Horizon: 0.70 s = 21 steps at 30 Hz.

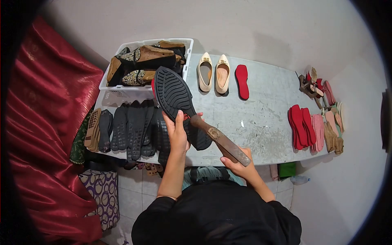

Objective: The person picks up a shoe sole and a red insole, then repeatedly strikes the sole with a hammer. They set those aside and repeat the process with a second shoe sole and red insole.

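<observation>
A shoe with its black ridged sole turned upward is in my left hand, whose fingers wrap round its middle. A bit of red shows at the sole's upper left edge. My right hand is closed on a worn, rusty hammer. The hammer's rounded end lies over the sole near the waist, beside my left fingers; whether it touches cannot be made out. Most of the upper is hidden beneath the sole.
On the grey table stand cream flats and a red insole. Black soles line the left edge. A white crate holds shoes on wooden lasts. Red insoles and tools lie right. A red curtain hangs left.
</observation>
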Each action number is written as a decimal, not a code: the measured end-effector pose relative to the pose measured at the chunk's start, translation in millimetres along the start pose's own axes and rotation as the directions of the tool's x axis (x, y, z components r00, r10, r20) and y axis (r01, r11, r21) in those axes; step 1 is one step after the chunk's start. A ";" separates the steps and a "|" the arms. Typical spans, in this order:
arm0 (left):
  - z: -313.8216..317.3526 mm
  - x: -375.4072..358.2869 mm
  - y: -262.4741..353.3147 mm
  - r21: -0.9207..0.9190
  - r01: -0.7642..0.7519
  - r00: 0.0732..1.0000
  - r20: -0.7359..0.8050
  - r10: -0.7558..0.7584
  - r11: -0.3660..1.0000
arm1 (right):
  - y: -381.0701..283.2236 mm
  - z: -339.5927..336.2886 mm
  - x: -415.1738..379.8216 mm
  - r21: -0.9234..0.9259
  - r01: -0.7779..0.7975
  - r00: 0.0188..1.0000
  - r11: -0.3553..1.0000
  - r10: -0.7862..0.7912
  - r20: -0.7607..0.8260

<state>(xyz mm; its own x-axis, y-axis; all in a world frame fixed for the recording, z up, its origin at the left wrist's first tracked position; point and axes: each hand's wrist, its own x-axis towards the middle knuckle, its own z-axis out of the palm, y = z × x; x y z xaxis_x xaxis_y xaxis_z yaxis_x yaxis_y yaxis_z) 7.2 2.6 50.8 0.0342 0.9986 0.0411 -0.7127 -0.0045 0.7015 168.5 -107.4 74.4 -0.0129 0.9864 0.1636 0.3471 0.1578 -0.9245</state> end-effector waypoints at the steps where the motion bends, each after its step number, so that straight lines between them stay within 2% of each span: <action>1: 0.3 -0.6 -0.4 0.000 0.004 1.000 -0.005 -0.004 1.000 | -0.8 -0.6 -1.0 0.001 -0.005 1.000 1.000 0.005 0.003; 3: 2.0 1.6 -0.8 0.097 -0.079 0.997 -0.013 0.081 0.992 | -5.0 -2.1 0.0 0.003 -0.069 0.996 0.998 0.069 0.055; 6: 4.6 1.9 -1.0 0.076 -0.059 0.998 -0.020 0.060 0.995 | 2.2 -9.4 -5.7 -0.065 -0.030 0.991 0.997 0.038 0.130; 9: 3.6 2.4 -4.3 0.101 -0.071 0.997 -0.019 0.073 0.992 | -1.5 -3.7 -8.7 0.032 -0.032 0.997 0.999 0.030 0.071; 13: 3.7 3.0 -7.9 0.130 -0.072 0.997 -0.010 0.074 0.989 | 5.4 -9.1 -11.5 -0.063 -0.062 0.993 0.996 0.068 0.093; 15: 7.6 -1.7 -6.3 0.056 -0.026 0.999 -0.040 0.029 0.998 | -2.7 -14.7 -14.7 0.050 -0.018 0.993 0.999 0.012 0.116; 16: 8.5 -3.2 -6.3 0.058 -0.020 0.999 -0.043 0.022 0.998 | -0.3 -15.7 -17.0 0.051 -0.025 0.993 0.998 0.019 0.116; 18: 11.1 -2.1 -6.1 0.033 -0.039 0.998 -0.039 0.041 0.999 | 5.3 -17.5 -18.4 -0.084 -0.107 0.983 0.991 0.118 0.140; 21: 7.6 -1.1 -10.3 0.065 -0.026 0.999 -0.038 0.028 0.998 | 3.5 -20.8 -20.7 -0.038 -0.091 0.989 0.995 0.094 0.111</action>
<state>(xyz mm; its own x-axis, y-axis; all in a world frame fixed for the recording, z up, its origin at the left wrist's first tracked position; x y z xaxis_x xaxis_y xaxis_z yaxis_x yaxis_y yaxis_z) 19.9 1.1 48.9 -0.0127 0.9994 0.0334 -0.6660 -0.0334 0.7452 189.5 -128.2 74.9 -0.0841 0.9958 0.0364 0.3822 0.0660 -0.9217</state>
